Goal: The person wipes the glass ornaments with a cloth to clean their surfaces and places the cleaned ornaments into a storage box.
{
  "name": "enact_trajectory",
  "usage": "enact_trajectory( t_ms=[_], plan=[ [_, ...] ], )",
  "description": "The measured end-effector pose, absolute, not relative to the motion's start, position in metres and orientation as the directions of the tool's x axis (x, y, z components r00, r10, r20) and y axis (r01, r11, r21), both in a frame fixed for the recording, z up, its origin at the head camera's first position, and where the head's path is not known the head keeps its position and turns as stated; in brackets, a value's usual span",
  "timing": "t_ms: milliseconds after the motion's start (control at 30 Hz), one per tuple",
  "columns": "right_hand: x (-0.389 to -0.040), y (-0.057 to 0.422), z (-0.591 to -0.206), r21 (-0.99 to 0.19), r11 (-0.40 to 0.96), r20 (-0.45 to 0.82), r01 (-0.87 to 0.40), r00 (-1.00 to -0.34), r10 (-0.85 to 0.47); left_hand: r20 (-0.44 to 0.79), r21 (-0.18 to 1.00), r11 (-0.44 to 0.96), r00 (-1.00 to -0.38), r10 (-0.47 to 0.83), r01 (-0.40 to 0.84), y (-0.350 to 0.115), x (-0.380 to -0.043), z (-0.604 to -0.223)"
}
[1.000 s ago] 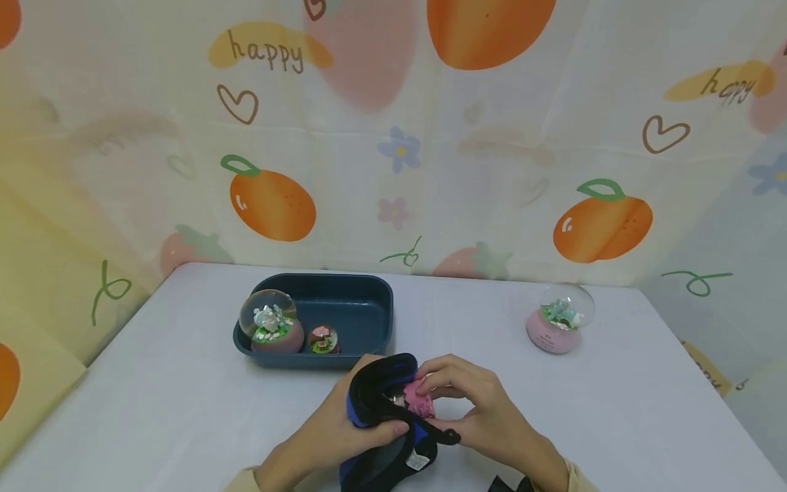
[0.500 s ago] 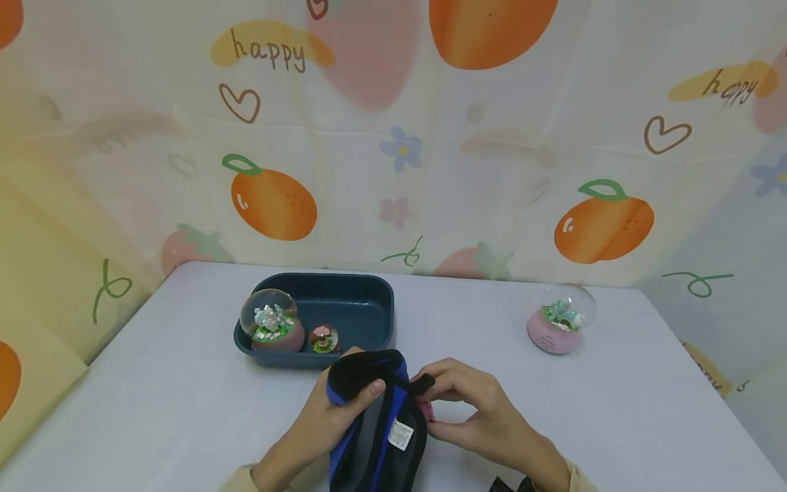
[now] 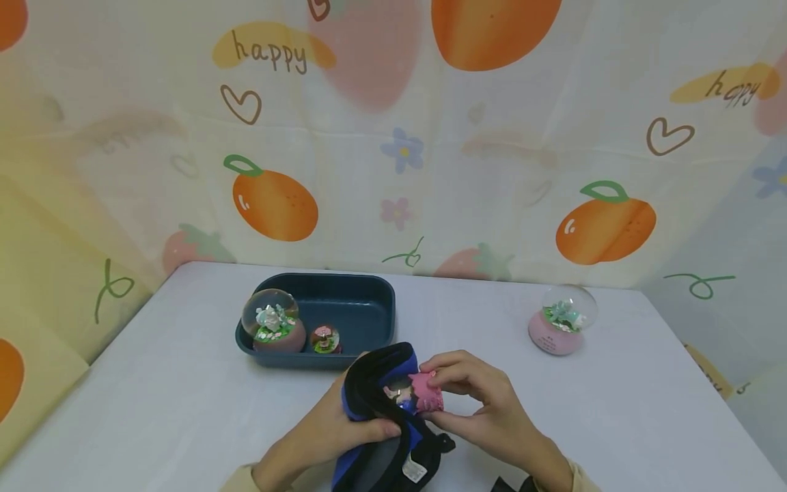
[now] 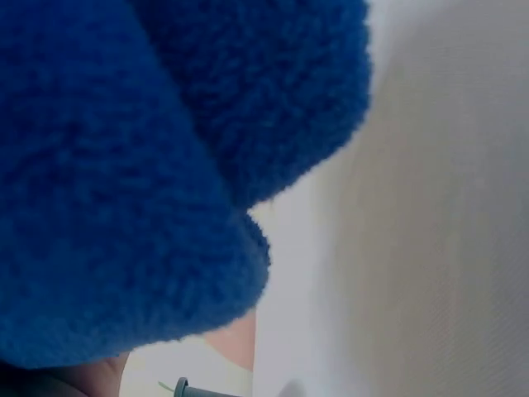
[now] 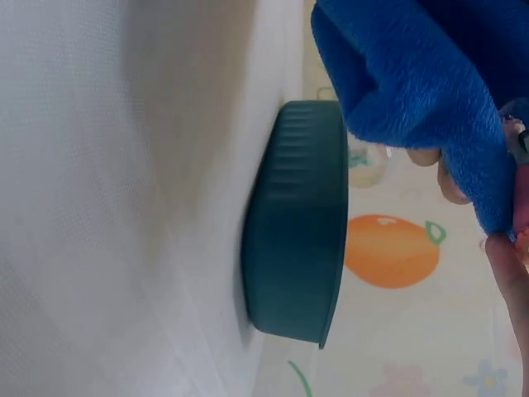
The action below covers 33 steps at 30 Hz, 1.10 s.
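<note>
In the head view, a black-and-grey cloth pouch (image 3: 380,456) with a blue fleecy lining and a white label stands tilted, its mouth spread toward the right. My left hand (image 3: 335,425) grips its side, thumb across the front at the mouth. My right hand (image 3: 486,400) pinches a small snow globe (image 3: 428,393) by its pink base, the glass end pointing into the mouth. Blue fleece (image 4: 124,207) fills much of the left wrist view. In the right wrist view, the fleece (image 5: 413,83) overlaps part of the globe's pink base (image 5: 522,198), with a right fingertip beside it.
A dark teal tray (image 3: 363,321) behind the hands holds a large snow globe (image 3: 273,324) and a tiny one (image 3: 325,339). Another pink-based snow globe (image 3: 556,328) lies tilted at right. A black item (image 3: 513,486) shows by the right wrist.
The pouch swung left and turned, mostly hiding the globe half a second ago, then came back right. Now its mouth faces right again and more of the globe shows between the hands.
</note>
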State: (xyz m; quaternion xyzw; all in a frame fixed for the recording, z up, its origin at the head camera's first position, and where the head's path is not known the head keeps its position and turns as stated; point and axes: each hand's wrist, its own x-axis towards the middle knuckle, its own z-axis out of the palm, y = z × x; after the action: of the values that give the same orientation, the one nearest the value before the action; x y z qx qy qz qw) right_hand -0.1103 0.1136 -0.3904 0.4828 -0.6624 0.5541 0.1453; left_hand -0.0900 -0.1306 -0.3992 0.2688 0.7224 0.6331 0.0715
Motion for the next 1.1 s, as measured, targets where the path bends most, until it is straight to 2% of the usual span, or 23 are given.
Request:
enact_trajectory(
  t_ms=[233,333,500,667,800,933,1033,1100],
  plan=[
    [-0.11,0.115,-0.39,-0.598,-0.083,0.728,-0.797,-0.497,-0.472,0.273,0.933,0.065,-0.813,0.514,0.354,-0.129,-0.094,-0.401],
    [-0.108,0.115,-0.389,-0.624,-0.057,0.708,-0.78,-0.532,-0.465,0.267,0.937,0.061,-0.817,0.511,0.345,-0.128,-0.093,-0.401],
    [-0.107,0.115,-0.386,-0.67,-0.041,0.675,-0.741,-0.585,-0.45,0.242,0.942,0.101,-0.857,0.456,0.32,-0.124,-0.089,-0.401],
    [-0.107,0.114,-0.384,-0.729,-0.053,0.629,-0.682,-0.638,-0.445,0.327,0.896,0.165,-0.865,0.38,0.412,-0.123,-0.087,-0.403],
    [-0.104,0.114,-0.382,-0.808,-0.033,0.536,-0.588,-0.711,-0.454,0.487,0.797,0.199,-0.802,0.345,0.57,-0.123,-0.088,-0.407],
    [-0.104,0.115,-0.38,-0.842,-0.038,0.481,-0.537,-0.719,-0.501,0.619,0.674,0.254,-0.718,0.317,0.693,-0.123,-0.089,-0.411],
    [-0.104,0.116,-0.379,-0.862,-0.021,0.437,-0.506,-0.722,-0.536,0.672,0.607,0.289,-0.672,0.311,0.74,-0.124,-0.09,-0.411],
    [-0.104,0.116,-0.378,-0.884,0.018,0.383,-0.467,-0.747,-0.544,0.679,0.594,0.297,-0.665,0.313,0.747,-0.125,-0.09,-0.41]
  ],
)
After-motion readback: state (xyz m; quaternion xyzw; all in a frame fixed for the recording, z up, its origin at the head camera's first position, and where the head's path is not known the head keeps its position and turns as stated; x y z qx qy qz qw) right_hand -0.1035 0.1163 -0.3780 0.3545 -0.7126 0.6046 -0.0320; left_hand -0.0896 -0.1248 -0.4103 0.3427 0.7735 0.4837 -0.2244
